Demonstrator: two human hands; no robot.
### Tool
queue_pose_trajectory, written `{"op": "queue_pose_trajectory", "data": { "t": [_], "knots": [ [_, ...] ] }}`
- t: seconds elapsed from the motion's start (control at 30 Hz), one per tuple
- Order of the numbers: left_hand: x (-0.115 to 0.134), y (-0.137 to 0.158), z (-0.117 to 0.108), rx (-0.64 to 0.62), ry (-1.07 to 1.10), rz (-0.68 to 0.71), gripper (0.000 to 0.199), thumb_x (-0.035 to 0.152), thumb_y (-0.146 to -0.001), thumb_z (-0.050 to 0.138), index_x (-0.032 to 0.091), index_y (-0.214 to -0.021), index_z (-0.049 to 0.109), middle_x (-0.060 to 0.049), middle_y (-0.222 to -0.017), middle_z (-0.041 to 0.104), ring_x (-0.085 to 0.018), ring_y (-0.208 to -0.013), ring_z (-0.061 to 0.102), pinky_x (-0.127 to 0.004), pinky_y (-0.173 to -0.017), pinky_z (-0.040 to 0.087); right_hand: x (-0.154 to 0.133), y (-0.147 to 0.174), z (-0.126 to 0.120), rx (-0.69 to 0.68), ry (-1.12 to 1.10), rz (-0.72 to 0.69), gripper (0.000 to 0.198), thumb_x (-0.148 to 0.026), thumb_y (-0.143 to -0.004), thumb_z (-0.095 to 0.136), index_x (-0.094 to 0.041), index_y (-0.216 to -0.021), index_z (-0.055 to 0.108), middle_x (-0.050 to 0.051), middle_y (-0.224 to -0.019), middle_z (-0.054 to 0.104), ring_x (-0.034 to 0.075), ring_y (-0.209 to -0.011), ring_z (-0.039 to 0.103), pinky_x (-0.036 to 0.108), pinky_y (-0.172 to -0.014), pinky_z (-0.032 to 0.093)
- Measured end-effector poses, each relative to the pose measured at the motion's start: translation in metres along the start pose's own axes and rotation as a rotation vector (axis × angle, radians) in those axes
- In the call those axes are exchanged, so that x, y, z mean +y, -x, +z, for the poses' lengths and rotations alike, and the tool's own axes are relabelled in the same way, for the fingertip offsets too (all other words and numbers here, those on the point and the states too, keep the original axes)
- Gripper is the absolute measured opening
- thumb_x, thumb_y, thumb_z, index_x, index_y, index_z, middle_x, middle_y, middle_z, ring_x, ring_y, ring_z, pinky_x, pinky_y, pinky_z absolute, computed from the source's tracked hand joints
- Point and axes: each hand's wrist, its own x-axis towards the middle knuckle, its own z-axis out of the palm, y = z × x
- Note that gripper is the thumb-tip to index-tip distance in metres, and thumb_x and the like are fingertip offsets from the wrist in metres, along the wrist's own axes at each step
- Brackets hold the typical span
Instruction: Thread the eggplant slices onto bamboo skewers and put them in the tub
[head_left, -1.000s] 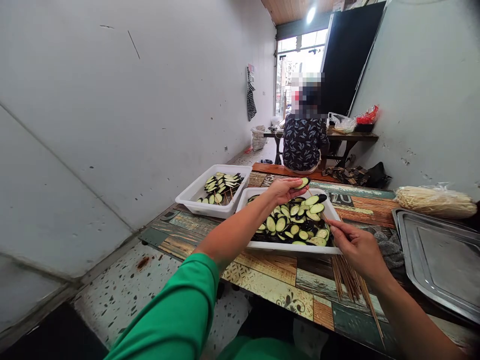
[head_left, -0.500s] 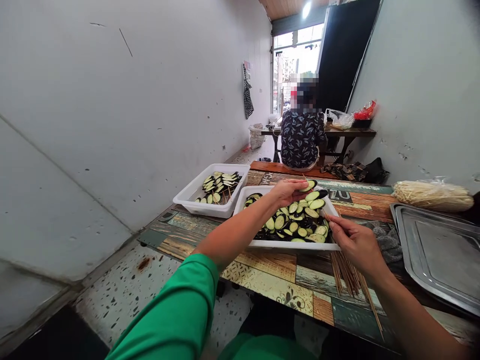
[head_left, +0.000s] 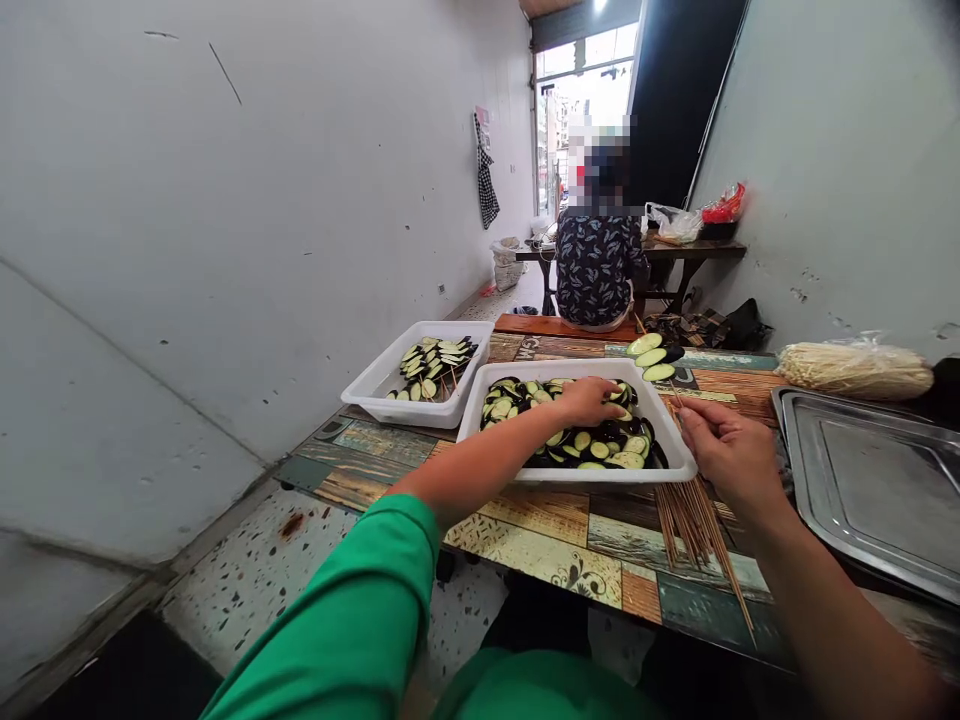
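Note:
My right hand pinches a bamboo skewer just past the white tub's right rim. Three eggplant slices are threaded on its upper part, and its tip sticks out above them. Inside the near white tub, my left hand reaches down onto loose eggplant slices with dark skin and pale green flesh. Its fingers look stretched and apart, though their tips are partly lost among the slices. Below my right hand, a bundle of bare bamboo skewers lies on the table.
A second white tub at the left holds skewered eggplant slices. Metal trays and a bag of pale, thin strands are at the right on the patterned table. Farther back, a person sits facing away on a bench.
My left hand has left the skewered slices and dropped into the near tub. My right hand has moved slightly right with the loaded skewer, which now stands over the tub's far right corner.

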Motion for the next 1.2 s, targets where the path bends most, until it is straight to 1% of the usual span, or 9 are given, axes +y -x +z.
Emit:
{"op": "queue_pose_trajectory", "data": {
  "t": [0.1, 0.23, 0.33, 0.43, 0.53, 0.63, 0.83, 0.97, 1.2],
  "knots": [
    [0.002, 0.002, 0.011, -0.039, -0.333, -0.017, 0.041, 0.041, -0.067, 0.071, 0.023, -0.103, 0.069, -0.013, -0.114, 0.062, -0.035, -0.114, 0.049, -0.049, -0.094, 0.035, -0.001, 0.001, 0.003, -0.016, 0.013, -0.009, 0.036, -0.036, -0.079, 0.054, -0.015, -0.102, 0.073, 0.009, -0.09, 0.074, 0.018, -0.067, 0.065, 0.027, -0.055, 0.05],
    [-0.001, 0.001, 0.013, -0.138, -0.324, 0.026, 0.016, 0.03, -0.07, 0.066, 0.022, -0.083, 0.068, -0.006, -0.093, 0.067, -0.024, -0.096, 0.057, -0.039, -0.088, 0.039, 0.0, 0.003, 0.003, -0.053, 0.028, -0.022, 0.037, -0.038, -0.08, 0.053, -0.014, -0.102, 0.072, 0.009, -0.089, 0.074, 0.016, -0.064, 0.063, 0.025, -0.05, 0.047],
    [-0.005, -0.004, 0.001, 0.006, -0.123, 0.014, 0.013, 0.027, -0.064, 0.071, 0.019, -0.069, 0.062, -0.002, -0.076, 0.064, -0.018, -0.082, 0.058, -0.029, -0.078, 0.043, 0.001, 0.003, 0.002, -0.078, 0.017, 0.007, 0.042, -0.04, -0.081, 0.052, -0.013, -0.106, 0.071, 0.008, -0.079, 0.073, 0.014, -0.054, 0.058, 0.024, -0.044, 0.043],
    [-0.008, -0.007, -0.016, 0.175, 0.353, -0.136, 0.019, 0.025, -0.065, 0.072, 0.017, -0.068, 0.055, 0.001, -0.065, 0.058, -0.013, -0.066, 0.057, -0.026, -0.069, 0.045, -0.001, 0.003, 0.002, -0.087, 0.017, 0.009, 0.043, -0.04, -0.08, 0.052, -0.012, -0.106, 0.071, 0.009, -0.083, 0.073, 0.014, -0.054, 0.058, 0.023, -0.044, 0.042],
    [-0.012, -0.009, -0.031, 0.153, 0.954, -0.326, 0.018, 0.014, -0.073, 0.066, 0.017, -0.073, 0.048, 0.001, -0.065, 0.059, -0.011, -0.058, 0.059, -0.027, -0.065, 0.05, -0.006, 0.004, 0.003, -0.104, 0.072, -0.021, 0.039, -0.037, -0.079, 0.052, -0.013, -0.101, 0.073, 0.009, -0.084, 0.074, 0.014, -0.054, 0.058, 0.023, -0.044, 0.041],
    [-0.017, -0.01, -0.041, 0.176, 1.285, -0.41, 0.02, 0.003, -0.073, 0.062, 0.016, -0.079, 0.047, -0.001, -0.07, 0.063, -0.015, -0.066, 0.066, -0.029, -0.068, 0.054, -0.011, 0.006, 0.003, -0.145, 0.11, -0.04, 0.037, -0.034, -0.078, 0.051, -0.012, -0.096, 0.074, 0.008, -0.076, 0.074, 0.014, -0.052, 0.058, 0.023, -0.044, 0.042],
    [-0.017, -0.012, -0.051, 0.252, 1.463, -0.481, 0.008, 0.005, -0.084, 0.051, 0.012, -0.081, 0.055, -0.007, -0.072, 0.067, -0.016, -0.072, 0.068, -0.029, -0.07, 0.056, -0.014, 0.01, 0.001, -0.278, 0.13, -0.088, 0.035, -0.037, -0.079, 0.051, -0.016, -0.095, 0.075, 0.005, -0.079, 0.075, 0.018, -0.065, 0.066, 0.024, -0.052, 0.047],
    [-0.01, -0.011, -0.052, 0.268, 1.56, -0.485, 0.011, 0.005, -0.086, 0.048, 0.008, -0.081, 0.057, -0.011, -0.075, 0.068, -0.016, -0.078, 0.069, -0.024, -0.069, 0.056, -0.012, 0.011, 0.002, -0.3, 0.173, -0.098, 0.037, -0.037, -0.08, 0.049, -0.016, -0.098, 0.074, 0.005, -0.082, 0.075, 0.019, -0.07, 0.067, 0.025, -0.053, 0.048],
    [-0.007, -0.009, -0.055, 0.264, 1.636, -0.515, 0.01, 0.005, -0.086, 0.046, 0.007, -0.084, 0.056, -0.015, -0.084, 0.069, -0.019, -0.082, 0.069, -0.024, -0.067, 0.056, -0.011, 0.012, 0.002, -0.296, 0.182, -0.086, 0.039, -0.038, -0.079, 0.049, -0.015, -0.099, 0.074, 0.006, -0.082, 0.075, 0.021, -0.073, 0.067, 0.025, -0.054, 0.048]
  ]
}}
